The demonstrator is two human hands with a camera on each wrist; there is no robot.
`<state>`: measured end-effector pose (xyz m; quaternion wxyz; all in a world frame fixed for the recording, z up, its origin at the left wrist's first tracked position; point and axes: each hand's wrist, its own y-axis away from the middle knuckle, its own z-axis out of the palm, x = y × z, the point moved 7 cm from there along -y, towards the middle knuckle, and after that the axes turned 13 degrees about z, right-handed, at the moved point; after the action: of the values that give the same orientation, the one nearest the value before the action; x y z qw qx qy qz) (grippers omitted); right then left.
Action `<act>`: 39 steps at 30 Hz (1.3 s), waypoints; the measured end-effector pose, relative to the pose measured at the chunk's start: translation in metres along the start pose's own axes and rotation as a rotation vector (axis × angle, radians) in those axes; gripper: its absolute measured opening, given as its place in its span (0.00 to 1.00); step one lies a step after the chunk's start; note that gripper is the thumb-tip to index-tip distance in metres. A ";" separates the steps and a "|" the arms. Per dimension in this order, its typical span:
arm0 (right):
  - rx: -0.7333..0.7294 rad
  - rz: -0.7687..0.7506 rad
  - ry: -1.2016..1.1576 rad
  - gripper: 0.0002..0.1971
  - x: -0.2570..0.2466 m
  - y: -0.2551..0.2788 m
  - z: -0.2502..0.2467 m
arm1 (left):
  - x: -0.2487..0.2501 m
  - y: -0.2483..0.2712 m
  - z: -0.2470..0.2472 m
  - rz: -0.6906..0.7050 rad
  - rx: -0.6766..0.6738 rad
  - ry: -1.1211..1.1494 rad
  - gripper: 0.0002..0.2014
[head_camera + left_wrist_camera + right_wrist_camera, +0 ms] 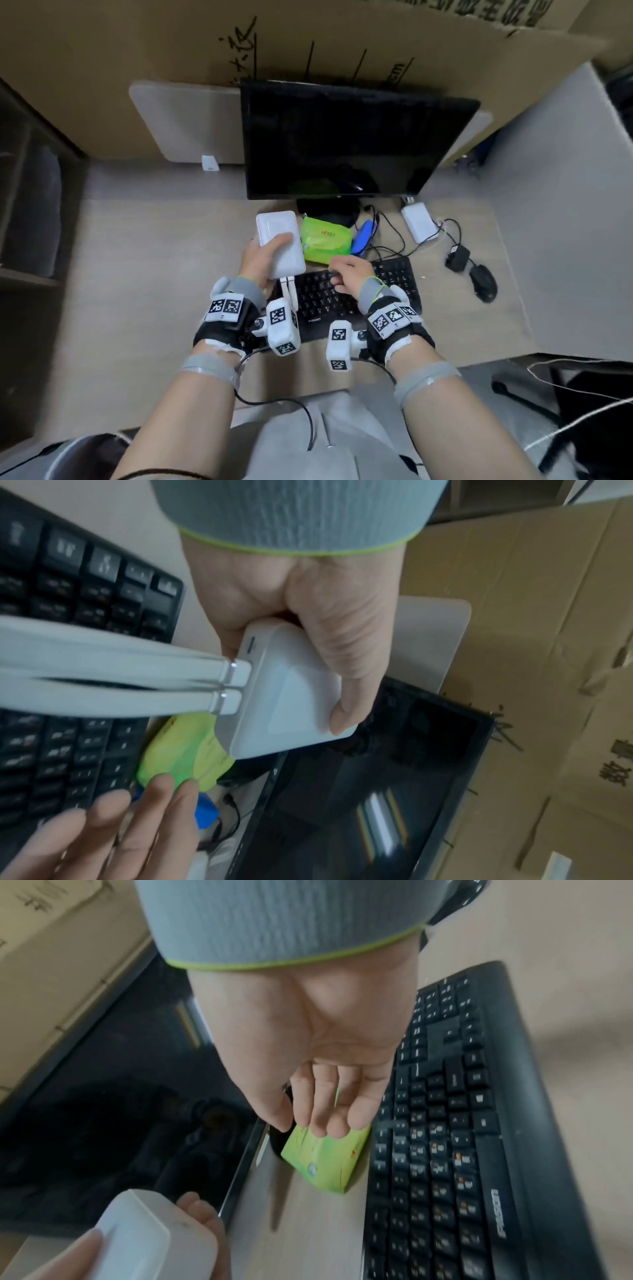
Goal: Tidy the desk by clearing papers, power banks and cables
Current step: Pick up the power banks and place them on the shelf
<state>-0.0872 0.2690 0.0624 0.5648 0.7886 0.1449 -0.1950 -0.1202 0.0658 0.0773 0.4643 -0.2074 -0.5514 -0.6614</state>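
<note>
**A:** Nearest you, over the black plastic keyboard (356, 294), your left hand (257, 262) grips the white rectangular power bank (279, 241), thumb flat across its top face, fingers wrapped beneath. It looks dense, rigid and smooth-shelled, so I'd judge it slippery; keep holding it across the broad faces.

**B:** And the short white flat cable loop (113, 674) plugged into its near end?

**A:** Stiff-looking, and it dangles above the keys. Don't carry by it; the plugs could pull out.

**B:** My right hand (347, 272)?

**A:** It holds nothing, its fingers loose just above the soft green wipes packet (325, 1160).

**B:** Farther off?

**A:** At the far right lies a second white power bank (419, 222) among limp black cables (394, 236), near the black mouse (483, 283). Take it by its sides, then gather the cables.
</note>
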 end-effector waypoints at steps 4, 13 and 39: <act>0.040 0.014 -0.047 0.08 0.002 -0.002 -0.029 | -0.009 0.001 0.028 -0.076 -0.075 0.006 0.19; 0.219 -0.023 -0.109 0.13 -0.024 -0.049 -0.099 | -0.038 -0.014 0.093 -0.192 -0.128 -0.012 0.19; -0.131 0.255 -0.503 0.13 -0.079 -0.179 -0.128 | -0.100 -0.029 0.132 -0.121 0.392 0.059 0.29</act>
<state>-0.2190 0.4468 -0.0127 0.6528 0.6891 -0.0876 -0.3021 -0.1277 0.2249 0.0237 0.4711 -0.0600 -0.6670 -0.5742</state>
